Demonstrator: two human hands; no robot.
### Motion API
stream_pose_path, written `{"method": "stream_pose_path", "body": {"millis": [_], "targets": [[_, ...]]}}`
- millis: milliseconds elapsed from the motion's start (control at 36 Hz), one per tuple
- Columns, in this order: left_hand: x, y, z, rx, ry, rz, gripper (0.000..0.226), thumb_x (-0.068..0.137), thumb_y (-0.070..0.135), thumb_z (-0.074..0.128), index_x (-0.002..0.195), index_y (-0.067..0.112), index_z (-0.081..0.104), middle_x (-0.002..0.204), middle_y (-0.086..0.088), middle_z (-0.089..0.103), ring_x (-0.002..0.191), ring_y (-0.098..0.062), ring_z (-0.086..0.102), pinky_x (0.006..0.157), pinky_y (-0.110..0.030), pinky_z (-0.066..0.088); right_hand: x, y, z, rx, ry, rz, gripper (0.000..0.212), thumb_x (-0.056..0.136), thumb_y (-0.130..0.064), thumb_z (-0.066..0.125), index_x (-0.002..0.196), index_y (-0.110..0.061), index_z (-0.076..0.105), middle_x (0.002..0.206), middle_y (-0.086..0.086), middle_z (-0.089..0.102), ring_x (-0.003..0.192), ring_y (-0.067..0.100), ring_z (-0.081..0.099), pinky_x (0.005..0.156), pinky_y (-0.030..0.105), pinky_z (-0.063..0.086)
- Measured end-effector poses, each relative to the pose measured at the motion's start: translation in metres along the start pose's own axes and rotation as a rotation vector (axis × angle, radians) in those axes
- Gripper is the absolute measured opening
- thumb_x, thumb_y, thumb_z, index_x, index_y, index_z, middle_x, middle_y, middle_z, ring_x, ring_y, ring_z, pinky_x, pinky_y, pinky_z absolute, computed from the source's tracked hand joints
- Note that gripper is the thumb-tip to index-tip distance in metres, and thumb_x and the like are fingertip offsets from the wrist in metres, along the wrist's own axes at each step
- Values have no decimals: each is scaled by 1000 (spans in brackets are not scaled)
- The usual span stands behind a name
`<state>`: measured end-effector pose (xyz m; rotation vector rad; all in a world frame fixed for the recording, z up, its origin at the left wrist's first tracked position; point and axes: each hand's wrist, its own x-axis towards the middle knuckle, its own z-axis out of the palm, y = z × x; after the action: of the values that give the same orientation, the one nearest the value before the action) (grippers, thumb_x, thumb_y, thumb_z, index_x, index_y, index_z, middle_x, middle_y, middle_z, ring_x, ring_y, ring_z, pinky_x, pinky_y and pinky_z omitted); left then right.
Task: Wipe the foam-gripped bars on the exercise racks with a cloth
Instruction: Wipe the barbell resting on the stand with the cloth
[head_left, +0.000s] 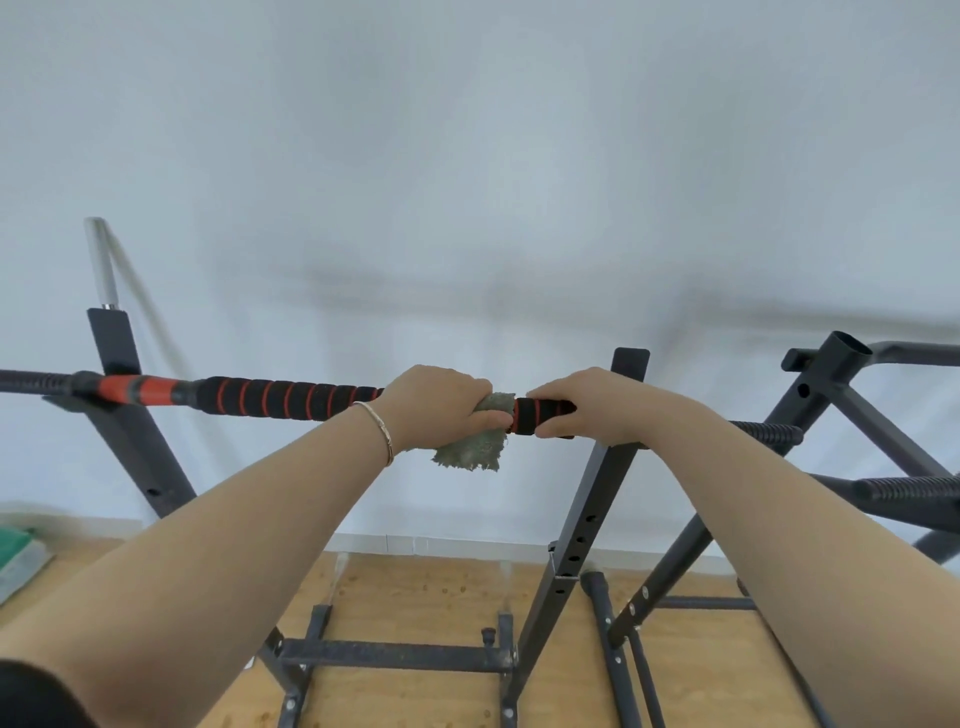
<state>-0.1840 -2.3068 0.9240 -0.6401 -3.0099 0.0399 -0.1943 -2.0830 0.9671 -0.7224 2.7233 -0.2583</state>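
At the centre of the frame the left hand (441, 402) curls tightly around a green cloth (472, 449) wrapped over the foam-gripped bar (291, 397), and the right hand (576, 405) grips the bare foam just beside it. The bar seems only to rest across the black rack (587, 499), so a hard sideways rub could shift it on its supports, and the cloth's dangling corner might slip free. Lower down lies a wooden floor (426, 597), and behind everything stands a plain white wall (467, 156).
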Motion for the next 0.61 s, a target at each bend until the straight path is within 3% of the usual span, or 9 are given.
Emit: {"method": "stream_pose_path", "body": {"millis": [83, 167, 194, 250, 306, 361, 444, 528, 611], "targets": [[-7, 6, 0, -51, 133, -7, 42, 103, 52, 24, 86, 22, 49, 77, 7, 54, 73, -17, 54, 66, -35, 46, -4, 6, -2, 85, 24, 53, 63, 89, -45, 69, 146, -33, 46, 124, -17, 62, 101, 2, 55, 74, 17, 43], [-7, 19, 0, -19, 319, -19, 17, 104, 27, 42, 99, 20, 56, 82, 2, 56, 77, -22, 56, 68, -41, 50, -9, 13, -6, 99, 70, 65, 73, 85, -42, 74, 149, -33, 40, 142, -18, 53, 116, 2, 51, 95, 23, 43], [-6, 25, 0, -2, 353, -7, 8, 101, 23, 49, 102, 20, 56, 83, 2, 57, 77, -23, 57, 67, -42, 50, -11, 15, -8, 84, 89, 68, 71, 85, -41, 74, 148, -34, 42, 142, -18, 54, 117, 4, 52, 97, 27, 46], [0, 36, 5, 38, 390, 76, 15, 95, 20, 57, 110, 22, 54, 88, 3, 58, 76, -24, 57, 62, -41, 49, -14, 19, -10, 47, 115, 78, 66, 85, -41, 73, 145, -33, 46, 138, -15, 56, 115, 9, 56, 87, 35, 56], [6, 46, 9, 17, 426, 126, 18, 99, 28, 47, 116, 24, 53, 94, 1, 61, 78, -25, 57, 61, -41, 49, -17, 19, -10, -19, 122, 57, 53, 88, -39, 70, 138, -29, 55, 128, -10, 62, 108, 10, 58, 75, 28, 55], [7, 52, 7, -78, 443, 95, 24, 99, 43, 42, 114, 26, 50, 95, -1, 62, 81, -26, 59, 66, -44, 50, -17, 18, -8, -68, 126, 10, 31, 92, -37, 65, 120, -27, 68, 109, -6, 69, 98, 13, 61, 76, 30, 53], [6, 44, 8, -46, 257, 7, 63, 86, 74, 29, 124, 27, 48, 107, 4, 60, 95, -21, 57, 82, -41, 47, -16, 23, -5, -11, 148, -3, 23, 95, -38, 59, 111, -28, 72, 98, -8, 70, 92, 13, 60, 81, 33, 52], [8, 33, 6, 17, 123, 35, 62, 87, 73, 39, 129, 27, 44, 110, 7, 56, 95, -17, 54, 82, -37, 46, -15, 34, -3, 43, 151, -2, 32, 97, -41, 57, 126, -32, 66, 109, -14, 67, 99, 10, 56, 83, 27, 46], [15, 36, 8, 20, 116, 18, 59, 88, 71, 44, 125, 25, 46, 106, 6, 58, 91, -17, 57, 73, -35, 47, -15, 38, -1, 80, 91, -32, 24, 96, -39, 59, 118, -33, 66, 97, -13, 65, 90, 12, 57, 74, 28, 45]]}}
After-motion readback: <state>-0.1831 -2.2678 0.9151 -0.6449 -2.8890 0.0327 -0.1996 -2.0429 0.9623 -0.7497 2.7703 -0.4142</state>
